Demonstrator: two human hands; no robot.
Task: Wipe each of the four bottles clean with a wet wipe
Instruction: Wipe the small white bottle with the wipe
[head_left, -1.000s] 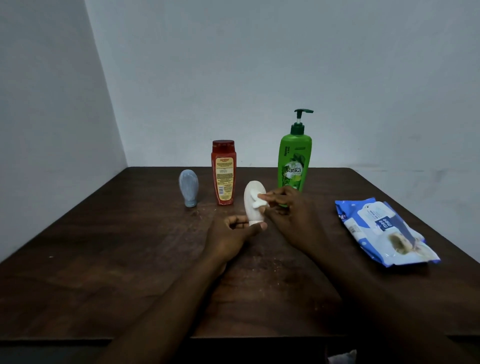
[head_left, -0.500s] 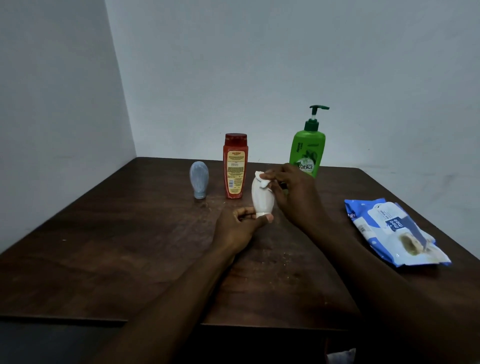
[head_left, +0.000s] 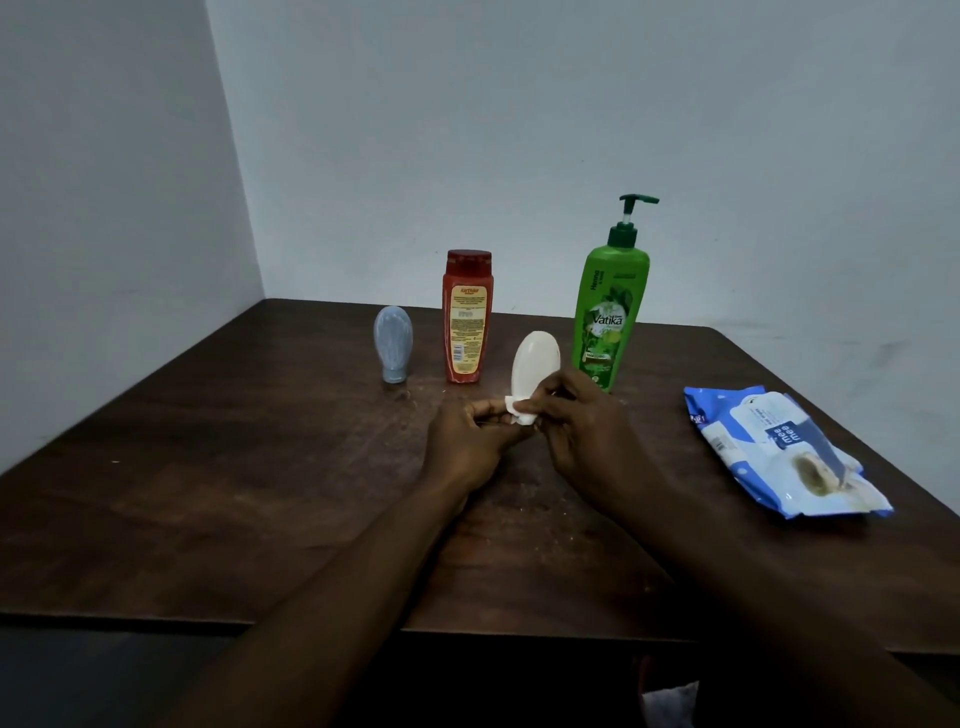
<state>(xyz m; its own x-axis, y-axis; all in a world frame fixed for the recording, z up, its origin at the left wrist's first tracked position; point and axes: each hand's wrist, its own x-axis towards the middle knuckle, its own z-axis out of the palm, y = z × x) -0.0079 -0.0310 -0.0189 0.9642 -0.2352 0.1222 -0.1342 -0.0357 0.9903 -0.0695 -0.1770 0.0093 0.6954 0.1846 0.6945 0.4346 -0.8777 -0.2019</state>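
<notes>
Four bottles: we count them all on the table (head_left: 218, 467), three standing in a loose row toward the far edge and one in our hands just in front of that row.
Change: half a second ago our right hand pressed the wet wipe against the top of the white bottle; now the wipe sits at its base, so we have swept the cloth down the whole body.
Meaning for the task: we judge the white bottle to be near the end of its cleaning, with only the cap end left; we cannot tell from here which of the other three are done.
White bottle (head_left: 535, 364): smooth, egg-shaped, standing on its cap and tilted slightly left, plain with no label facing us, near the middle of the table between the red bottle and the green pump bottle.
Wet wipe (head_left: 519, 411): a small crumpled white wad, touching the bottle's lower end.
Left hand (head_left: 467, 441): fingers closed on the cap end of the white bottle, steadying it from the left.
Right hand (head_left: 587, 431): fingers pinched together on the wipe, pressing it against the bottle.
Grey bottle (head_left: 393, 343): upside down on its cap, leftmost, untouched.
Red bottle (head_left: 466, 317): upright, back label toward us.
Green pump bottle (head_left: 609, 306): tallest, upright, just behind our right hand.
Wipes pack (head_left: 779, 447): blue and white, lying flat well to the right, flap open.
</notes>
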